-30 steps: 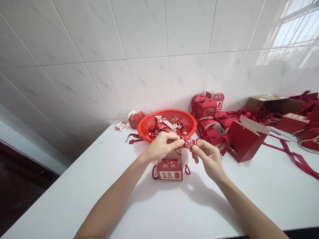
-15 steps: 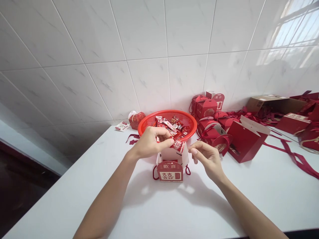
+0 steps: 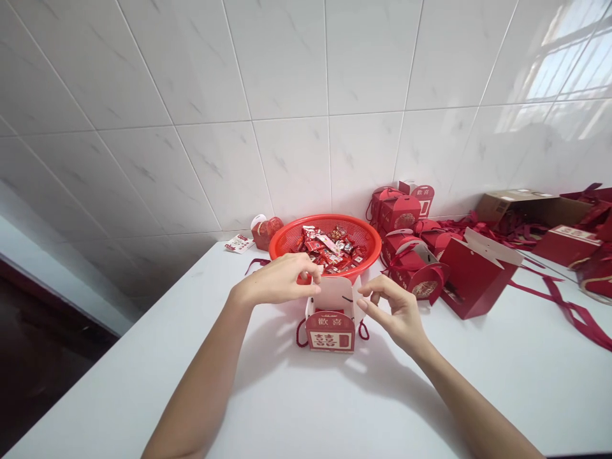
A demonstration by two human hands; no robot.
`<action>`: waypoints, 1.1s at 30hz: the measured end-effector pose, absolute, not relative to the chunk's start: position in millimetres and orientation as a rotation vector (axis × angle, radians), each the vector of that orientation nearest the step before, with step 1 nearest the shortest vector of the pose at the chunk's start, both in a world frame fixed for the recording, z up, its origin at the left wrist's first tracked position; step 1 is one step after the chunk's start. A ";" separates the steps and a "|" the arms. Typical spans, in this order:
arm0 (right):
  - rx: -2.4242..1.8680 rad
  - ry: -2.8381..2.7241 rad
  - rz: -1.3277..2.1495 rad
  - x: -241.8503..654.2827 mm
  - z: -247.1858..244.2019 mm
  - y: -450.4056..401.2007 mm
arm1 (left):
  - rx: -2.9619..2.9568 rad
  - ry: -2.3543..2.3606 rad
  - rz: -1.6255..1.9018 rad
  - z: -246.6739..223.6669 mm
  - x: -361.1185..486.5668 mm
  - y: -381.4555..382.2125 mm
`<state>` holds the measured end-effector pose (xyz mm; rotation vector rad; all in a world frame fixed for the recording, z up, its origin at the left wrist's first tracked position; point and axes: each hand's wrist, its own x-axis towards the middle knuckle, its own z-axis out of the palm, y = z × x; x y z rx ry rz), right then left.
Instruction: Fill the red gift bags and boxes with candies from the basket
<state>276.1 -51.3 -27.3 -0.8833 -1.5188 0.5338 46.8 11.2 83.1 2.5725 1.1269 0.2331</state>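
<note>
Basket (image 3: 329,223) of red plastic sits on the white counter (image 3: 296,408), near the tiled wall (image 3: 287,153); wrapped sweets (image 3: 329,250), mostly red, lie heaped inside it. Small box (image 3: 331,340), red and white, stands upright just in front of the basket, its top open and its pale inner flaps raised; a dark red cord loop hangs at each side of it, and white characters mark its front.

Left hand (image 3: 282,280) hovers over the near left edge of the basket, beside the small box; its grip is slightly spread, thumb tip and fingertip a little apart, with red showing behind the curled fingers. Right hand (image 3: 394,312) is in front of the basket and to its right, fingertips right by the raised side flap of the small box; its grip is loosely spread, and whether the tips touch the flap I cannot tell.

Left of the basket are a red heart-shaped packet (image 3: 266,233), a printed card (image 3: 239,243) and a short dark red ribbon (image 3: 257,262); right of it, finished-looking red boxes (image 3: 400,213) are piled close by, with a tall red bag (image 3: 473,277) leaning beyond them; farther right of the basket lie a long ribbon (image 3: 567,306), a brown carton (image 3: 526,197) holding dark red ribbons, and another red box (image 3: 564,247) with a pale label.
</note>
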 end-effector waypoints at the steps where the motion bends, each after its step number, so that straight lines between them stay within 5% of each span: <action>1: -0.875 -1.537 0.509 276.2 -27.5 -51.1 | 2.574 1.129 0.174 83.3 46.9 10.6; 21: -0.735 -2.069 0.338 270.9 -30.7 -52.8 | 2.427 1.058 0.116 65.7 77.5 -11.8; 33: -0.852 -1.860 0.206 270.6 -35.4 -50.9 | 2.547 1.050 0.037 54.1 82.7 2.4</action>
